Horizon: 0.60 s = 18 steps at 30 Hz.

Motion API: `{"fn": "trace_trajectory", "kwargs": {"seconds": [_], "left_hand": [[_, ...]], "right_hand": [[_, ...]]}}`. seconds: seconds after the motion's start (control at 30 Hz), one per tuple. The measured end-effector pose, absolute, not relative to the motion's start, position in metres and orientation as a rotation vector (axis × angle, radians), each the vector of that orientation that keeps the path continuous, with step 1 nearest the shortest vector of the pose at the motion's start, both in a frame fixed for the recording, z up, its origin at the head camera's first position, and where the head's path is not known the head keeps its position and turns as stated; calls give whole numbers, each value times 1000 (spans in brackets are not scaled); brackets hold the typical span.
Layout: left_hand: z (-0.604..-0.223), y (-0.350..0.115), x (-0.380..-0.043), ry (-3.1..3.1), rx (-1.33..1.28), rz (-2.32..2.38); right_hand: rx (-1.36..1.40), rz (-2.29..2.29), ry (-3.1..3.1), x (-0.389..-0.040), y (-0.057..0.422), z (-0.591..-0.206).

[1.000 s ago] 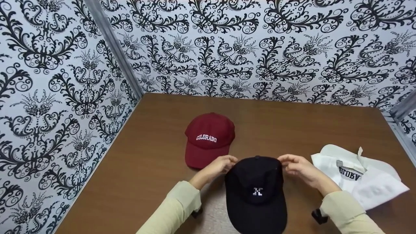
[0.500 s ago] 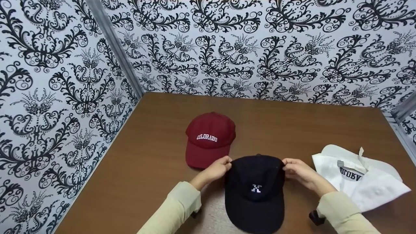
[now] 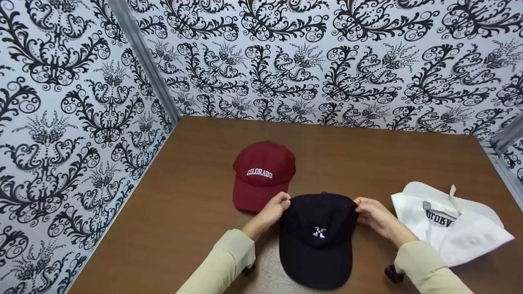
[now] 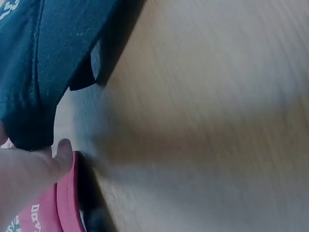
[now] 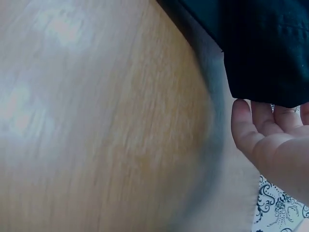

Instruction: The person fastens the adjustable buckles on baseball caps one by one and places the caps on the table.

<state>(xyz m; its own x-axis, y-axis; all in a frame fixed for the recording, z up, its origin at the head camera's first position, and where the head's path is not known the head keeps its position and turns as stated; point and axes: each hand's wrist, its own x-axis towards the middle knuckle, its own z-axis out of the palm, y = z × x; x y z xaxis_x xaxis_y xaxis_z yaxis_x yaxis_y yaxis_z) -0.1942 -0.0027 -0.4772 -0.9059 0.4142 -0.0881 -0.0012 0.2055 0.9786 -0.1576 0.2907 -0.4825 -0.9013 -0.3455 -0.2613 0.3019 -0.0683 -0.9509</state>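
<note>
A black baseball cap [image 3: 316,253] with a small white emblem faces the near side of the table, its brim toward me. My left hand [image 3: 270,211] pinches the crown's left side between thumb and fingers. On the opposite side, my right hand [image 3: 378,217] grips the crown's edge. In the left wrist view the cap's dark crown [image 4: 63,43] is lifted off the wood, fingers at its lower edge. The right wrist view shows curled fingers [image 5: 277,118] against the hem. Just behind the left hand sits a red cap [image 3: 263,165] lettered COLORADO.
A white cap [image 3: 470,237] with dark lettering lies upturned at the right of the brown table [image 3: 184,183]. Patterned walls [image 3: 306,61] rise behind the table and along its left edge.
Both hands first hovered at the black cap's sides, then took hold of it. The cap has shifted slightly left and away from me. The red and white caps stay put.
</note>
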Motion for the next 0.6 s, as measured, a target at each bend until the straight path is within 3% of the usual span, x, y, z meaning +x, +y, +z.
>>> {"fn": "trace_trajectory", "kwargs": {"seconds": [0.23, 0.6], "left_hand": [[-482, -11, -203, 2244, 325, 1549], [-488, -8, -198, 2700, 610, 993]], "right_hand": [[36, -1857, 1980, -157, 303, -480], [55, -1704, 2127, -154, 302, -493]]}}
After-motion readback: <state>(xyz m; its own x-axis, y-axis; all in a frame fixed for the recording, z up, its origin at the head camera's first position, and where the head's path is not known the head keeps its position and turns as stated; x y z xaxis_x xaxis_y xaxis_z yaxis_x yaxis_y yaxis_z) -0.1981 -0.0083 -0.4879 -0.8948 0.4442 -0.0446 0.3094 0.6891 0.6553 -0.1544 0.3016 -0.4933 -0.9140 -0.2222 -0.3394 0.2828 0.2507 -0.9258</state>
